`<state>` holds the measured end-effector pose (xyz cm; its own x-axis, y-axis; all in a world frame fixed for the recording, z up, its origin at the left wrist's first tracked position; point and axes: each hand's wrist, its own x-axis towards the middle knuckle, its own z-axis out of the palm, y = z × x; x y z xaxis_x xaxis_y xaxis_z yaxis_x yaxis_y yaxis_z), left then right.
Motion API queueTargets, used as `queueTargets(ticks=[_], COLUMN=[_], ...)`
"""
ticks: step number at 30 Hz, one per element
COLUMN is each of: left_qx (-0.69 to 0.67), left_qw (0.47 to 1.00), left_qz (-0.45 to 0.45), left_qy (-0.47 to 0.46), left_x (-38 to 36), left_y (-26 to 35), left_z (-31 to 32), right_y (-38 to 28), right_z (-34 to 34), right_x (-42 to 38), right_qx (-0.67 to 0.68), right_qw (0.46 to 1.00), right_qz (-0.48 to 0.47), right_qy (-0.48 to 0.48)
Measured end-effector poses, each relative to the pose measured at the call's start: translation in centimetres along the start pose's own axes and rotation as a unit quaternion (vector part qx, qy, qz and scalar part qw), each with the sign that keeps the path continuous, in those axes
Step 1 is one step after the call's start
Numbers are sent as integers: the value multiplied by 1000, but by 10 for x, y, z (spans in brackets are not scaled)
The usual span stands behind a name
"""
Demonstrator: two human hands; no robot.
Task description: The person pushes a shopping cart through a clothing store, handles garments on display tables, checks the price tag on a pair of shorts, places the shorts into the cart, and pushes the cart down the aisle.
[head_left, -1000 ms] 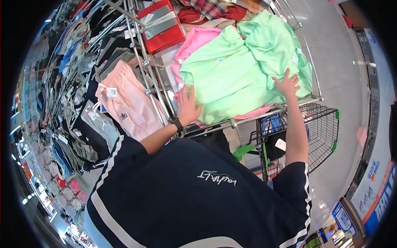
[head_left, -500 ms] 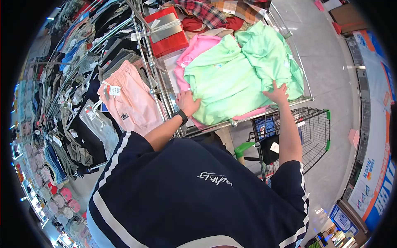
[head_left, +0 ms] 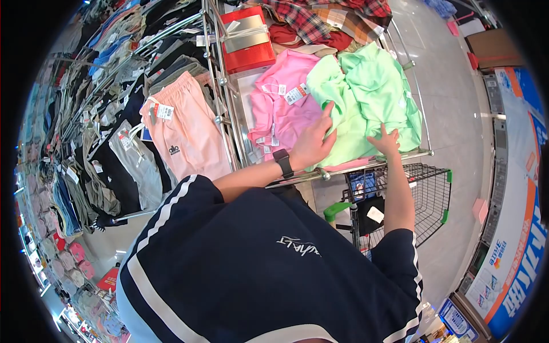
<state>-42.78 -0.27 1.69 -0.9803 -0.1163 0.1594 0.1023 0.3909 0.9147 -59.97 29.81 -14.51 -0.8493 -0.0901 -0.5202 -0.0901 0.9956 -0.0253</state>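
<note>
A light green shirt (head_left: 376,86) lies on the metal display rack, its left side folded over toward the right. My left hand (head_left: 313,142), with a dark watch on the wrist, is at the folded left edge and grips the cloth, its fingertips partly hidden by the fold. My right hand (head_left: 388,140) rests on the shirt's lower right part, fingers spread. Beneath and to the left lies a pink garment (head_left: 286,77) with white tags and a red-and-white price label (head_left: 297,94).
A red box (head_left: 247,54) and plaid shirts (head_left: 303,20) sit at the rack's far end. Peach shorts (head_left: 186,128) and dark trousers hang at left. A black wire shopping cart (head_left: 426,197) with green corners stands below the rack at right, on grey floor.
My left hand has moved right, taking the green shirt's left side over with it. The pink garment and its tags now show. My right hand stays nearly in place.
</note>
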Motion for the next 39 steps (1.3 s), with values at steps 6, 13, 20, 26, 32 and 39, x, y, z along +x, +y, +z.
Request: queueTargets(ticks=[6,13,20,26,32,39], left_qx=[5,175,268,230,313,37], left_qw=[987,952,956,938,919,994], left_qz=[-121,-246,-117,-193,-183,-93], left_qy=[106,52,-2,175,154,-46], left_x=[-27,-41,4,-21,-25,74], left_y=[-72,-160,-203,-185,-169,-79], left_z=[-33,-67,-53,-68,-69,39], right_y=[0,-9,-9,0,27,59], right_z=[2,-13,-16,-10,-37,-54], right_x=[2,-13,-18,-3,41,93], right_qx=[-3,-2,29,152,237,224], right_qw=[1000,1000,999,956,874,910], right_qz=[-1,5,22,60,79,213], right_qy=[-5,-14,41,245,417,276])
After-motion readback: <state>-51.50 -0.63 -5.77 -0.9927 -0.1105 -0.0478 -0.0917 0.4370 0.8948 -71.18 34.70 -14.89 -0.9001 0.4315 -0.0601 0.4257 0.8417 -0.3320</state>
